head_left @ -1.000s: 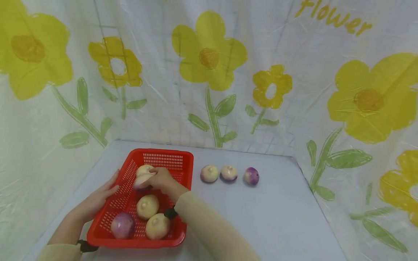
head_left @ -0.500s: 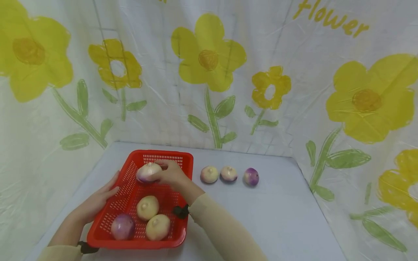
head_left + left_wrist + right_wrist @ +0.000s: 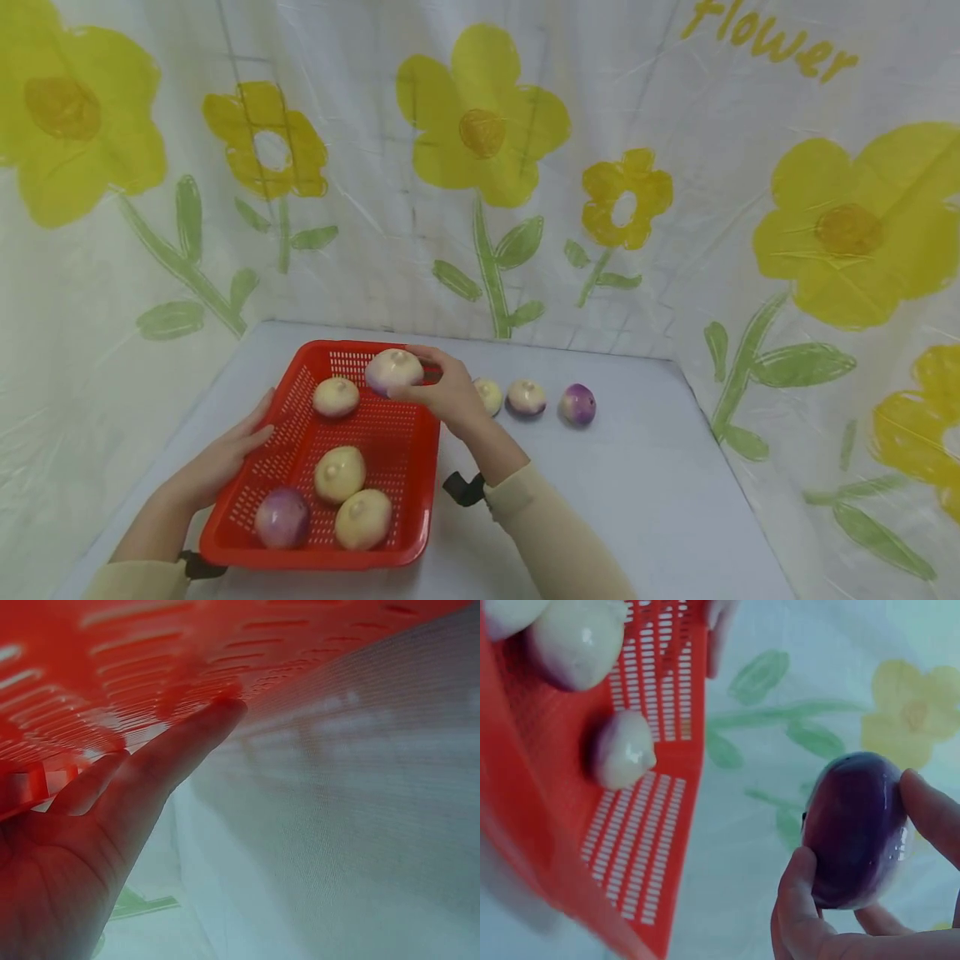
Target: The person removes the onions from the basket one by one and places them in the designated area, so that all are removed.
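Note:
My right hand (image 3: pixel 452 390) pinches a purple-and-white turnip (image 3: pixel 392 370) between thumb and fingers, above the far right part of a red plastic basket (image 3: pixel 429 467). In the right wrist view the held turnip (image 3: pixel 857 829) turns its glossy purple side to the camera. My left hand (image 3: pixel 217 467) lies along the basket's left side, and its straight fingers (image 3: pixel 169 761) touch the slotted wall from outside. Inside the basket, one pale turnip (image 3: pixel 335 397) sits at the far end. Two pale turnips (image 3: pixel 340 476) and a purple one (image 3: pixel 282 517) lie at the near end.
Right of the basket, a row of turnips stands on the white table (image 3: pixel 600 500): a pale one (image 3: pixel 491 397) partly behind my right hand, a white one (image 3: pixel 527 399) and a purple one (image 3: pixel 578 405). A flower-printed curtain (image 3: pixel 360 267) hangs behind.
My right hand has lifted the turnip from the basket's far left and carried it up and right, uncovering the pale turnip there. The left hand has stayed at the basket's side.

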The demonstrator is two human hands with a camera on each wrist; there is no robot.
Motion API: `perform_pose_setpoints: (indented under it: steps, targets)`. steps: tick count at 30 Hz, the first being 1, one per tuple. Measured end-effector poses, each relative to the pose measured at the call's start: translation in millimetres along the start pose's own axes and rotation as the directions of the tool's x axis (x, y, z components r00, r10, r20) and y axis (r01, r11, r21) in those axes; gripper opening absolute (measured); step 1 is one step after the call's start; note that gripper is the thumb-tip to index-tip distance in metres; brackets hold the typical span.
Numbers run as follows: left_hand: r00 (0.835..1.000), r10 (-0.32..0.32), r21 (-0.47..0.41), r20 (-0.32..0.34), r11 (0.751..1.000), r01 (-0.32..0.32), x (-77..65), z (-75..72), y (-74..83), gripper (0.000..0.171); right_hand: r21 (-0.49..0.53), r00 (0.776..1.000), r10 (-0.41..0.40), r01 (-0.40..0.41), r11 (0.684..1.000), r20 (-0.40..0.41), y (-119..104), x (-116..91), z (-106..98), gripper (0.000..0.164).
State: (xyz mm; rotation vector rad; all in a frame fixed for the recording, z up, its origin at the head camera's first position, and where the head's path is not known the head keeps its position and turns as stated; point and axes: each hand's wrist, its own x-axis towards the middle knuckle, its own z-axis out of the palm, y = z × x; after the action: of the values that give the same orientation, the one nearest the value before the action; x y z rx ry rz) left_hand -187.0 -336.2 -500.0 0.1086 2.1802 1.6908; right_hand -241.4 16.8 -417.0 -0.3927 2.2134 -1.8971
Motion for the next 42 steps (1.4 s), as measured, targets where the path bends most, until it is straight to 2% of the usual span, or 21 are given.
perform_pose_setpoints:
  steps: [4,11,17,23,30,42]
  targets:
    - [1.000,-0.010,-0.007,0.000,1.000,0.010,-1.0,1.0,0.6,0.069,0.012,0.999,-0.008,0.009,1.000,-0.045,9,-10,-21,0.067]
    - [1.000,0.011,-0.014,0.012,1.000,-0.011,0.0,2.1,4.4,0.069,0.013,0.990,0.013,-0.011,1.000,-0.140,30,-35,-57,0.073]
    - [1.000,0.009,-0.006,0.007,1.000,-0.009,1.5,0.7,9.2,0.069,-0.087,0.969,0.036,-0.058,0.995,-0.245,60,-53,-75,0.071]
    - [1.000,0.009,-0.021,0.010,1.000,-0.009,2.8,-1.2,6.1,0.068,-0.184,0.958,0.044,-0.100,0.978,-0.284,101,-63,-89,0.070]
    - [1.000,0.019,-0.046,0.023,0.999,-0.018,1.7,-2.0,-2.4,0.067,-0.189,0.958,0.065,-0.121,0.974,-0.279,137,-63,-91,0.069]
    - [1.000,-0.003,-0.058,0.024,0.998,0.005,1.8,-0.1,-1.8,0.067,-0.258,0.974,0.067,-0.124,0.958,-0.218,161,-62,-78,0.069]
